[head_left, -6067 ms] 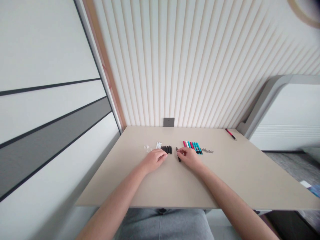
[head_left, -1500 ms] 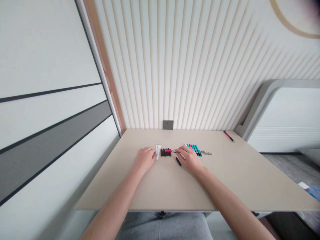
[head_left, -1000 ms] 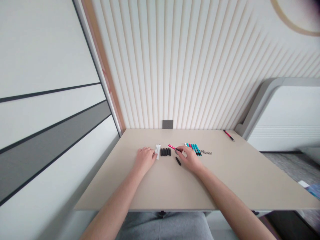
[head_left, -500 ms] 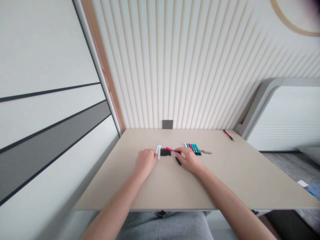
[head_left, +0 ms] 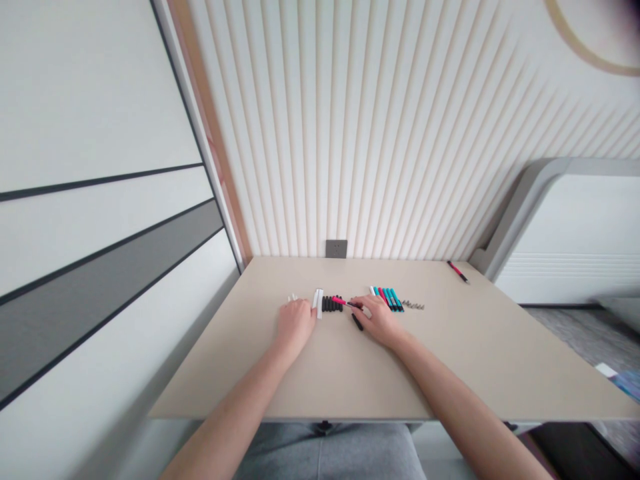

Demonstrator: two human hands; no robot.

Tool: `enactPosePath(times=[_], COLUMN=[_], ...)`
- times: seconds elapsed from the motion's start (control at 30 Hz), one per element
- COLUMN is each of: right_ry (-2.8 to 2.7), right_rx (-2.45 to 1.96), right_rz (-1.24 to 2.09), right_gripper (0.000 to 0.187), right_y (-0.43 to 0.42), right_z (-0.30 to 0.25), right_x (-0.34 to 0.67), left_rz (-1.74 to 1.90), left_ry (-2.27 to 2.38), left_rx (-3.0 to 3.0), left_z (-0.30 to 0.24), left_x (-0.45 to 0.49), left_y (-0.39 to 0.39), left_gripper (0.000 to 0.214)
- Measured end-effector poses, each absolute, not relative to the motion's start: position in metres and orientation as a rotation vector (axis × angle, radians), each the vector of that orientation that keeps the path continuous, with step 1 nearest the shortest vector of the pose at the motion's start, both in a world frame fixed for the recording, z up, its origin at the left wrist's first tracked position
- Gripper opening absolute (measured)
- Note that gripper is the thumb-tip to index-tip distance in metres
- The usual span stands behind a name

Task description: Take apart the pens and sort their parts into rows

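My right hand (head_left: 379, 321) is closed in a pinch on a pink pen barrel (head_left: 341, 302) that points left over a row of black pen grips (head_left: 331, 304). One loose black piece (head_left: 357, 323) lies on the table just left of that hand. My left hand (head_left: 295, 322) rests on the table with fingers curled, its tips at a bundle of white refill tubes (head_left: 317, 298); I cannot tell whether it holds one. Small white caps (head_left: 291, 297) lie beyond it.
A row of pink and teal pen barrels (head_left: 387, 298) and small springs or tips (head_left: 414, 305) lie right of my right hand. A red pen (head_left: 459, 271) lies at the far right. The beige table (head_left: 465, 353) ends at a ribbed wall with a grey socket (head_left: 336, 249).
My right hand put down the black piece and took up a pink barrel, holding it pointed left. My left hand shifted from the black grips to the white tubes.
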State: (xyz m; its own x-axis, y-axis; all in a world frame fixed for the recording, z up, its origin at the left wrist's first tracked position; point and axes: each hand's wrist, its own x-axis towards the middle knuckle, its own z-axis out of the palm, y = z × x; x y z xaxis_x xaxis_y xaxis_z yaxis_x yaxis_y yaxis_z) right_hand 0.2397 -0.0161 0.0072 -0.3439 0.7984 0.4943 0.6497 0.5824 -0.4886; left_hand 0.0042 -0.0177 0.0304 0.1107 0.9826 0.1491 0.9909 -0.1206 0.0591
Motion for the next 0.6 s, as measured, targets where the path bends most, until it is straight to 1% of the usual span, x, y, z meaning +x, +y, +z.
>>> enactPosePath(times=[0.23, 0.6], right_ry=[-2.105, -2.118], right_rx=[-1.145, -1.151], right_rz=[0.274, 0.244], right_gripper=[0.017, 0.017], right_y=[-0.018, -0.0196], right_z=[0.0105, 0.0119], right_x=[0.2406, 0.2414], left_rz=[-0.242, -0.202], left_ry=[-2.022, -2.115], left_rx=[-2.287, -2.298], left_z=[0.03, 0.0367], left_x=[0.0006, -0.0019], left_y=[-0.0182, -0.0177], left_gripper=[0.036, 0.024])
